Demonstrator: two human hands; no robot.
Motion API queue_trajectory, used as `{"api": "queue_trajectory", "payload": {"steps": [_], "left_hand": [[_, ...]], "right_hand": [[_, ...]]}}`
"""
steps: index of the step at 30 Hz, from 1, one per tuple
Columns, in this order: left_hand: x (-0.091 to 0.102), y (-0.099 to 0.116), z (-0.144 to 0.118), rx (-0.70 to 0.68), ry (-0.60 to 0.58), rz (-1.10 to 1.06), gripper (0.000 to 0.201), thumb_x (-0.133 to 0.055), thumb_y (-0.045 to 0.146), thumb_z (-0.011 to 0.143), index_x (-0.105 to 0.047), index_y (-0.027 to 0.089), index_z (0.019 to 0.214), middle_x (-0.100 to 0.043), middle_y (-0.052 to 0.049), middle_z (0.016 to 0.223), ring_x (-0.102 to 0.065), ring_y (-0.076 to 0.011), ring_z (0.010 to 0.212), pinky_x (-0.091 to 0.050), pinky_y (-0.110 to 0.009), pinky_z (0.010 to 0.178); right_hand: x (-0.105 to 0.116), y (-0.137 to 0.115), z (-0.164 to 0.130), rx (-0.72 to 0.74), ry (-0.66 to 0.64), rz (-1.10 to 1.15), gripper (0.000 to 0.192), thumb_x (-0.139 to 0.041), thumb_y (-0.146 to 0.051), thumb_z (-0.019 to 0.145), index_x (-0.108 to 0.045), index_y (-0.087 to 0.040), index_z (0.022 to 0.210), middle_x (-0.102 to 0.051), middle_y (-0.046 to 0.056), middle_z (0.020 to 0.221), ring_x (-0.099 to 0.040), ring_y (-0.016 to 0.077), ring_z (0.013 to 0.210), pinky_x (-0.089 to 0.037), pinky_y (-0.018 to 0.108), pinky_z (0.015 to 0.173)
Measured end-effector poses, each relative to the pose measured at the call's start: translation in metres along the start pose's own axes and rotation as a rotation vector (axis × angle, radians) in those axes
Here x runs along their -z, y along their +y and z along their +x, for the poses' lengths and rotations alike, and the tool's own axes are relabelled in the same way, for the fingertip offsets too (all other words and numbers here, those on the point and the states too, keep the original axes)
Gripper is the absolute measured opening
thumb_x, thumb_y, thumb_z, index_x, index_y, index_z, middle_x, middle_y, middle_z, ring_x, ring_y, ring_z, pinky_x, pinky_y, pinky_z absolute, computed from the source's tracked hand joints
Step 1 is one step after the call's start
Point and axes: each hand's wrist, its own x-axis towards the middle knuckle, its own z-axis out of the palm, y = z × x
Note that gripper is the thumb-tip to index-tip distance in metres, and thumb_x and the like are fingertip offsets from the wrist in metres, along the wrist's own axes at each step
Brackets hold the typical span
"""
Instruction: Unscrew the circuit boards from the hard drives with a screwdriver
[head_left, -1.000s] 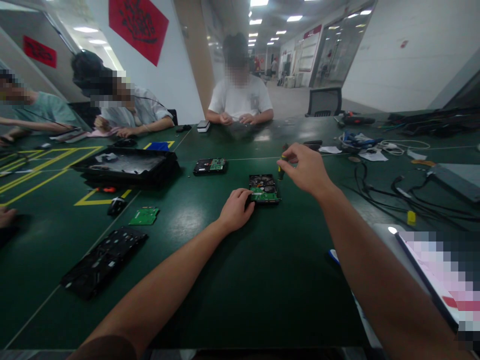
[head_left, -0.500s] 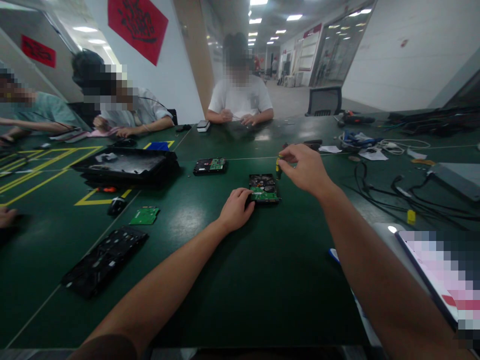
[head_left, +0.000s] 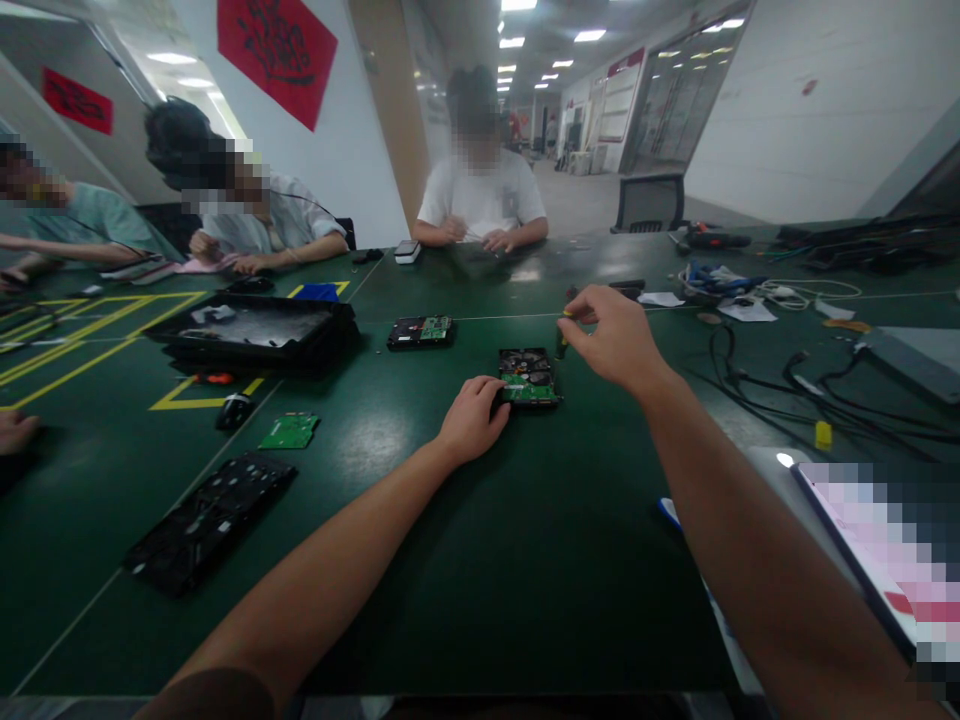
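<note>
A hard drive [head_left: 527, 368] lies on the green table with its green circuit board facing up. My left hand [head_left: 474, 418] grips its left edge, the fingertips resting on the board side. To the right of the drive, my right hand [head_left: 613, 335] pinches a small black-and-yellow screwdriver [head_left: 561, 346] by its upper end. The screwdriver stands roughly upright beside the drive's far right corner; I cannot tell whether its tip touches anything. Another hard drive [head_left: 421, 331] sits farther off to the left.
On the left are a loose green circuit board [head_left: 289, 431], a black bracket-like part [head_left: 211, 522], a mouse [head_left: 234, 411] and black trays [head_left: 255, 335]. Black cables [head_left: 780, 400] and a laptop [head_left: 855, 560] lie at right. Several people sit across the table.
The screwdriver has shifted very slightly right, and less yellow shows on its handle. My left hand and the hard drive under it have stayed put.
</note>
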Motion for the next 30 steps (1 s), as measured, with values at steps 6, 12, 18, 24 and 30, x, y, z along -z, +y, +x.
{"api": "queue_trajectory", "payload": {"steps": [6,12,18,24,30], "left_hand": [[-0.0006,-0.0005,0.0,0.005,0.0,-0.002,0.035,-0.064,0.028,0.098,-0.061,0.02,0.133,-0.065,-0.013,0.132,-0.059,-0.0307,0.13,-0.053,-0.051,0.111],[0.0015,0.002,-0.0002,-0.002,0.002,-0.002,0.035,-0.063,0.027,0.099,-0.061,0.02,0.133,-0.065,-0.013,0.132,-0.058,-0.0306,0.13,-0.052,-0.051,0.112],[0.0024,0.0029,0.0002,-0.001,0.001,-0.002,0.034,-0.063,0.027,0.099,-0.061,0.02,0.132,-0.065,-0.014,0.131,-0.059,-0.031,0.13,-0.053,-0.051,0.111],[0.0009,0.0011,0.0002,-0.001,-0.002,-0.001,0.035,-0.063,0.028,0.099,-0.061,0.021,0.133,-0.065,-0.013,0.132,-0.059,-0.0306,0.13,-0.053,-0.051,0.111],[0.0001,0.0,-0.0001,-0.003,0.0,-0.001,0.035,-0.063,0.028,0.099,-0.061,0.02,0.133,-0.065,-0.014,0.131,-0.058,-0.0308,0.13,-0.052,-0.051,0.111]], "right_hand": [[-0.0003,-0.001,-0.0005,-0.017,0.008,0.028,0.012,-0.071,-0.033,0.09,-0.062,-0.025,0.09,-0.073,0.007,0.094,-0.068,0.0264,0.088,-0.055,0.046,0.084],[0.0003,-0.0022,-0.0006,0.001,0.003,0.015,0.006,-0.068,-0.03,0.09,-0.064,-0.025,0.091,-0.074,0.007,0.096,-0.068,0.0269,0.091,-0.054,0.047,0.086],[0.0013,-0.0031,-0.0006,-0.011,0.014,0.035,0.009,-0.07,-0.032,0.09,-0.064,-0.025,0.088,-0.074,0.007,0.092,-0.069,0.0265,0.087,-0.055,0.047,0.083],[0.0018,-0.0031,0.0002,0.025,-0.007,0.007,0.004,-0.065,-0.029,0.091,-0.068,-0.025,0.091,-0.075,0.007,0.098,-0.069,0.027,0.091,-0.055,0.048,0.088],[0.0021,-0.0035,-0.0009,-0.001,0.015,0.023,0.007,-0.068,-0.03,0.091,-0.065,-0.025,0.089,-0.075,0.008,0.094,-0.07,0.028,0.09,-0.055,0.047,0.084]]}}
